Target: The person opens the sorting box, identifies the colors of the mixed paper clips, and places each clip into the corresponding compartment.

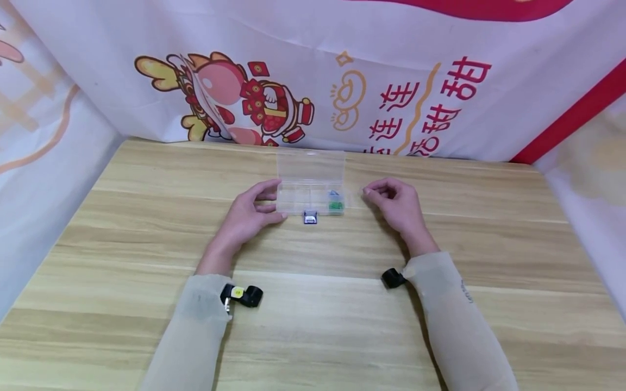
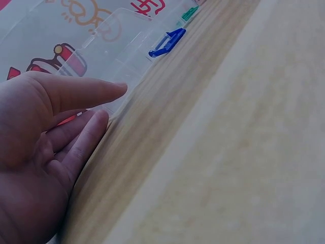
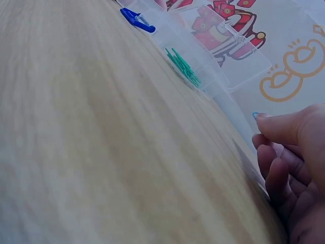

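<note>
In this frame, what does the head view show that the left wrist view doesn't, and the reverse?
Only the head view shows the right hand with fingers curled beside the clear plastic compartment box, plus both sleeves and the printed backdrop's red characters. Only the left wrist view shows the left hand's fingertips close up against the box edge. Both show the left hand, the box, its blue latch and the wooden table.

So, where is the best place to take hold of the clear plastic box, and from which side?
Probably by its short ends, from left and right: the clear plastic box lies flat, lid open toward the back. The left hand already touches the left end; the right hand is beside the other.
</note>
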Tool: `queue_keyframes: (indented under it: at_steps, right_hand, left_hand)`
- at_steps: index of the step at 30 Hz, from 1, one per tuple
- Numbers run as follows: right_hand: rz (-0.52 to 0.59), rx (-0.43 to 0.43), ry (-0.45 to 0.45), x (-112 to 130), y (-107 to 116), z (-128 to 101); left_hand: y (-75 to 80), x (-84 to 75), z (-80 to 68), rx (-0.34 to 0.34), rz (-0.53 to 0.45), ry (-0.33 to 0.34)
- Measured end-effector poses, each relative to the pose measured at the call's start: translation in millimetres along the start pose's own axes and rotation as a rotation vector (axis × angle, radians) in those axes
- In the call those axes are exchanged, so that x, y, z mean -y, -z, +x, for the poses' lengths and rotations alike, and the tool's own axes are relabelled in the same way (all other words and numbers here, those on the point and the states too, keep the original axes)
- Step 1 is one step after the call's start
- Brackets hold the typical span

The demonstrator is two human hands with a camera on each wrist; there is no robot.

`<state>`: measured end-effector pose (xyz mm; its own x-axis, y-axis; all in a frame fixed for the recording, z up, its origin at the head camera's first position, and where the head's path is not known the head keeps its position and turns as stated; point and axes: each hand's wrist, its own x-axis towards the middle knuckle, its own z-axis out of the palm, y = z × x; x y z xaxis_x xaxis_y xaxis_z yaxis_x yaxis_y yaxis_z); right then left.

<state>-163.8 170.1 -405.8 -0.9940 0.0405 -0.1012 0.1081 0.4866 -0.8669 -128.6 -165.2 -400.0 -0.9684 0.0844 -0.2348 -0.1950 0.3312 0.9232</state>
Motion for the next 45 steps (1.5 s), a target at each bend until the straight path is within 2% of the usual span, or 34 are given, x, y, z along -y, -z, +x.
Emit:
queue_keyframes:
  at_steps: [7, 16, 30, 45]
  right_hand:
    - [0.121, -0.003, -0.08, 9.9, 11.7, -1.4]
    - [0.128, -0.007, -0.053, 25.5, 19.2, -7.2]
    - [0.066, 0.082, 0.021, 33.2, -7.2, -5.2]
    - [0.048, 0.107, 0.039, 43.5, -29.8, -3.3]
  left_hand:
    - [1.5, 1.9, -0.7, 0.0, -0.001, 0.004]
    - [1.1, 2.6, 2.8, -0.005, 0.007, -0.019]
    - [1.9, 0.6, 1.8, -0.001, -0.005, -0.01]
    - [-0.7, -0.7, 0.0, -0.005, -0.032, -0.015]
